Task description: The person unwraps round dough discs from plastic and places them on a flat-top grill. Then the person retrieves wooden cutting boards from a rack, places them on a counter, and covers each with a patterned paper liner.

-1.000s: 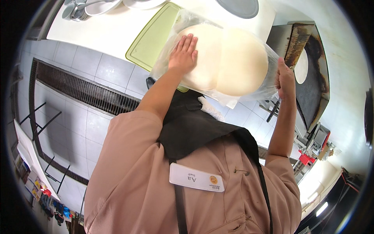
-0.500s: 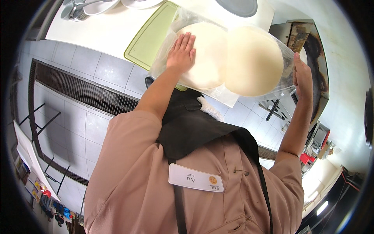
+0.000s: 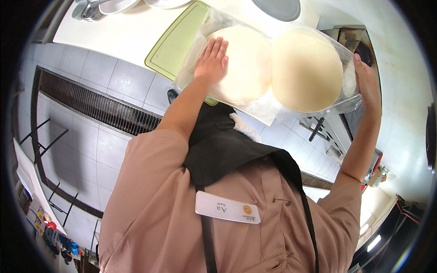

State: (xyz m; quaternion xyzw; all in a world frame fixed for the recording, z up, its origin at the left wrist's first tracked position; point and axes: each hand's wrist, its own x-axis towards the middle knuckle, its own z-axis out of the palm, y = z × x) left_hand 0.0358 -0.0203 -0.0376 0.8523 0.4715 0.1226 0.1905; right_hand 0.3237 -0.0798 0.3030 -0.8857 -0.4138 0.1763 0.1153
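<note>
Two pale, round, flat sheets that look like rolled dough lie side by side on clear plastic film. My left hand (image 3: 211, 61) rests flat on the left edge of the left round (image 3: 246, 68), fingers together and stretched out. My right hand (image 3: 368, 86) grips the right end of the plastic film (image 3: 349, 88), thumb on top, its other fingers mostly hidden. Next to it, the right round (image 3: 307, 68) lies on the film, which reaches past the counter's corner. A green cutting board (image 3: 175, 45) with a raised rim lies under the film's left end.
White plates (image 3: 118, 5) and metal utensils (image 3: 91, 10) stand on the white counter (image 3: 104, 38) at the far left. A round grey lid or tray (image 3: 277, 9) sits at the back. A stained metal stove (image 3: 357, 38) is to the right. A floor drain grate (image 3: 95, 100) runs below.
My right hand has moved right, drawing the film and the right round with it. The two rounds now overlap less and lie about edge to edge. My left hand stays in place.
</note>
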